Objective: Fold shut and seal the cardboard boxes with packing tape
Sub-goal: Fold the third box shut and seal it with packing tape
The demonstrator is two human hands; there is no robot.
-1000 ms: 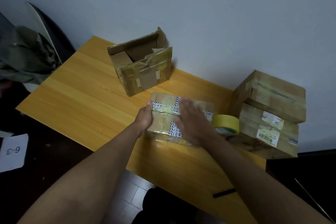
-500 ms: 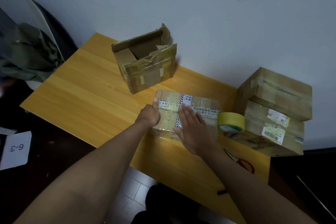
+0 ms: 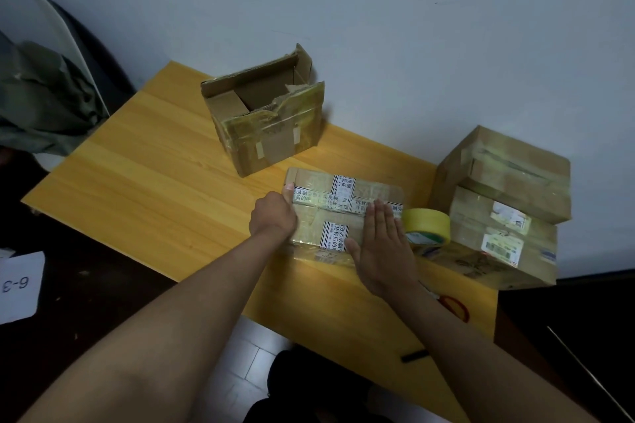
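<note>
Pale grey wall, scuffed with dark marks near top. Yellow wood-grain table set against it. Light floor tiles below; surroundings dim.

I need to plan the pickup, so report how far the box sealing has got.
Done: two taped boxes stacked at the table's right end. In hand: the flat box is folded shut; the left hand grips its left end while the right hand presses flat on its top, with the yellow tape roll beside it. Left: the open box near the wall, flaps up.
</note>
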